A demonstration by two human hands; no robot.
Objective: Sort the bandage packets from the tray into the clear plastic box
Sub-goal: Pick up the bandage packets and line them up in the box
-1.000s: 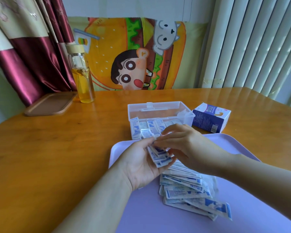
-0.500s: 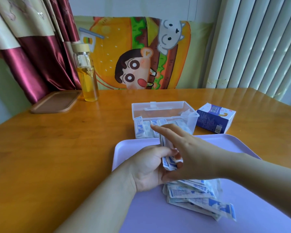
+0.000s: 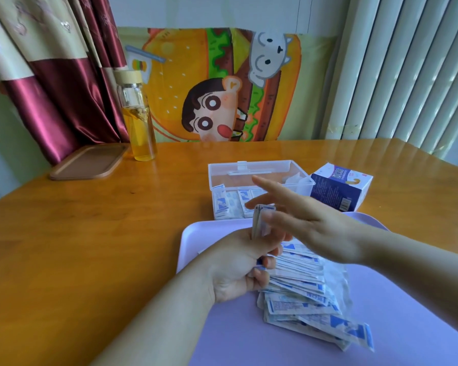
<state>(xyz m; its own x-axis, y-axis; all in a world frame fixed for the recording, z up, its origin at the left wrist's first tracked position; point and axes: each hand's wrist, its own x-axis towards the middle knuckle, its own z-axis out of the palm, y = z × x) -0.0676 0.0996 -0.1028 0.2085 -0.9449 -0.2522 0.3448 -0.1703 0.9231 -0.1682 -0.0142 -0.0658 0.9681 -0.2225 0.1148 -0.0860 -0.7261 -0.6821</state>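
Observation:
My left hand point(image 3: 237, 265) grips a small stack of bandage packets point(image 3: 259, 220) upright on edge above the lilac tray point(image 3: 196, 233). My right hand point(image 3: 310, 223) hovers beside the top of that stack with its fingers straight and spread, blurred by motion; whether it touches the stack I cannot tell. A loose pile of white-and-blue bandage packets point(image 3: 307, 299) lies on the tray under both hands. Just behind the tray stands the clear plastic box point(image 3: 259, 170), open, with several packets point(image 3: 228, 204) standing against its front wall.
A blue-and-white carton point(image 3: 340, 187) sits right of the box. At the table's back left are a glass bottle of yellow liquid point(image 3: 139, 120) and a brown tray point(image 3: 87, 161). Curtains, a cartoon cloth and vertical blinds line the wall behind.
My left hand has turned the held packets from fanned flat to upright on edge. My right hand let go of them and opened its fingers, lifting slightly toward the box.

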